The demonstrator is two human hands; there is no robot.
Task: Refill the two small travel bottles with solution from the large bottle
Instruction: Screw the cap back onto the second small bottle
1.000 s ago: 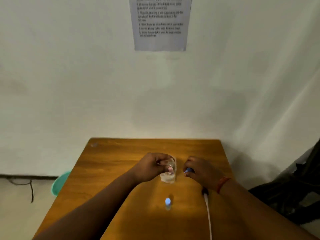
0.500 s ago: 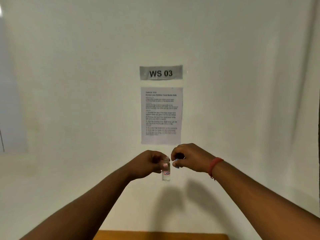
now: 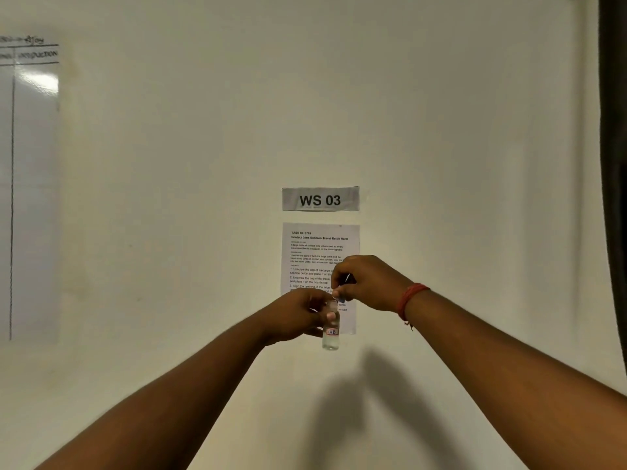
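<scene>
I see the left hand [image 3: 298, 315] gripping a small clear bottle [image 3: 331, 334] upright (label "178"); the right hand [image 3: 368, 281] pinches closed at its top, contents hidden.

Both forearms are bare with no sleeves showing, and a red thread band [image 3: 412, 297] circles the right wrist.

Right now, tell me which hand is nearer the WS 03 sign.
Right. The right hand is raised in front of the instruction sheet, just below the WS 03 sign. The left hand sits lower and further left, gripping the small bottle.
</scene>
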